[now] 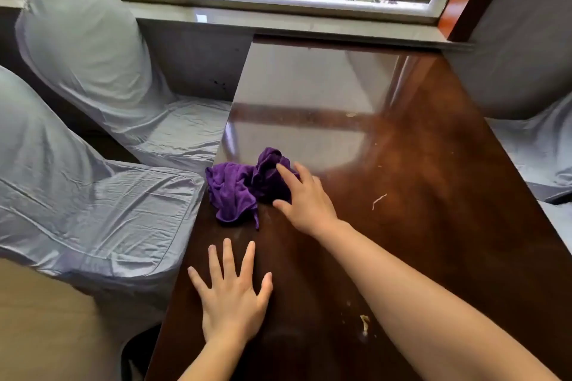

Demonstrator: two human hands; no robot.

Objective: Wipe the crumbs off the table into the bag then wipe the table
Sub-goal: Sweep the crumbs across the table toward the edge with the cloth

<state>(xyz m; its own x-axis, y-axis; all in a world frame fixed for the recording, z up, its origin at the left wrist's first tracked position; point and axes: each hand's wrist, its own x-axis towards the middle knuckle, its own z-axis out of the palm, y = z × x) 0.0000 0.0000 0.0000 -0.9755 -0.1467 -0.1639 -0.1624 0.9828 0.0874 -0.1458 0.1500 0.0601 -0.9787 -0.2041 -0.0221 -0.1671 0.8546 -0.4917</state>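
On table, hand maybe touching cloth.

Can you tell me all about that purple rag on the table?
The purple cloth is a soft, fuzzy-looking rag, like microfiber, scrunched into a bumpy heap with one thin corner trailing toward the person. It lies on the dark glossy table, right by its left edge. The right hand touches its right side, fingers laid over the top, thumb at its lower edge.

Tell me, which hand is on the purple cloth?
The right hand: its fingers touch the purple cloth. The left hand lies flat on the table, fingers spread.
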